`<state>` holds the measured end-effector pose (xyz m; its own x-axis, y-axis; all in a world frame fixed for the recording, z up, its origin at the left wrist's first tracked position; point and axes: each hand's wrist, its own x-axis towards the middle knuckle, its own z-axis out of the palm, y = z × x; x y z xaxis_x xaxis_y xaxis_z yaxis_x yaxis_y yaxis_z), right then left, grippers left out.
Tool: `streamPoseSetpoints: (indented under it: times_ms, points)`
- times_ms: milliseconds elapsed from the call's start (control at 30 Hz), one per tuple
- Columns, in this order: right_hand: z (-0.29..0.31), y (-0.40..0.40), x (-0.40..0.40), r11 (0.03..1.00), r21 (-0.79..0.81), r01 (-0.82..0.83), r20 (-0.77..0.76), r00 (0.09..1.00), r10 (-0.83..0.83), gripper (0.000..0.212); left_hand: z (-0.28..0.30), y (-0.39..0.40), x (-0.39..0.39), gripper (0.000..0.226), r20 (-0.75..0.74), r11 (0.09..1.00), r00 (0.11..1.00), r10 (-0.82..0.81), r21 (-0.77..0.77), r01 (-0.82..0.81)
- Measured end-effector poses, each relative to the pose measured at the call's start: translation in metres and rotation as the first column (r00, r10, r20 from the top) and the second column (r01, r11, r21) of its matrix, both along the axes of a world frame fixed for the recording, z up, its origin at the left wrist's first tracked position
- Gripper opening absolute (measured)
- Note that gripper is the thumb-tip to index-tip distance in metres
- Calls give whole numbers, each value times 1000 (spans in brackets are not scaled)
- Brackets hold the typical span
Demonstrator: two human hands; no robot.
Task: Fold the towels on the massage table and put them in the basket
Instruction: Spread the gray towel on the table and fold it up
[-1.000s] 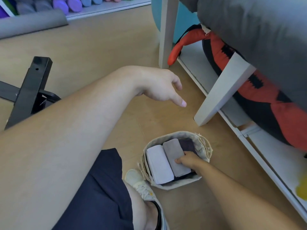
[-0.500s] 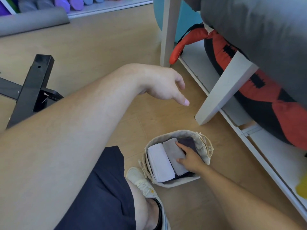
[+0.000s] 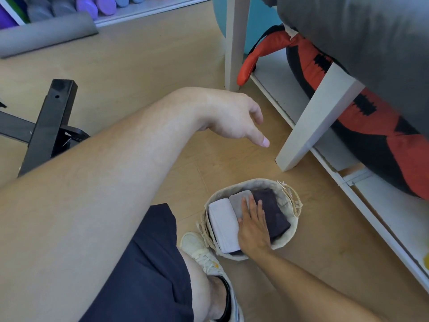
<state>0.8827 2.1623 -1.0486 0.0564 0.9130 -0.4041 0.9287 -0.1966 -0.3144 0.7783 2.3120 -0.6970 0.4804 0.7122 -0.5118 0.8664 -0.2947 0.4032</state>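
In the basket [image 3: 286, 235] on the floor: three folded towels side by side, the white towel [image 3: 223, 225] at its left, the grey towel [image 3: 239, 201] in the middle, the dark purple towel [image 3: 271, 211] at its right. Right hand [image 3: 253, 225]: grip spread, fingers straight, lying flat across the grey and purple towels. Left hand [image 3: 234, 117]: above the basket, grip loose, fingers hanging relaxed, holding nothing. White sneaker [image 3: 204, 254]: touching the basket's left side.

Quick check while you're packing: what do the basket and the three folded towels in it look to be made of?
The basket looks like soft off-white canvas or cotton: its wall slumps and creases, with braided rope-like handles at the rim. The white towel, grey towel and dark purple towel look like matte, napped cloth, likely terry or microfibre; the weave is too small to tell.
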Motion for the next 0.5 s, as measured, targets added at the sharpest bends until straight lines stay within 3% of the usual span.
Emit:
streamPoseSetpoints:
  times_ms: [233, 333, 500]
  points:
    - [-8, -2, -15, 998, 7, -63, 104, 993, 62, 75, -1, 3, 3, 64, -8, 1000, 1000, -12, 6, 12]
    - [-3, 15, -11, 987, -132, -96, 85, 990, 108, 64, -1, 3, 5, 65, -15, 1000, 1000, -19, 5, 19]
    - [14, 28, 0, 967, -214, -139, -33, 990, 135, 67, 1, 0, 5, 65, -19, 999, 999, -30, 13, 30]
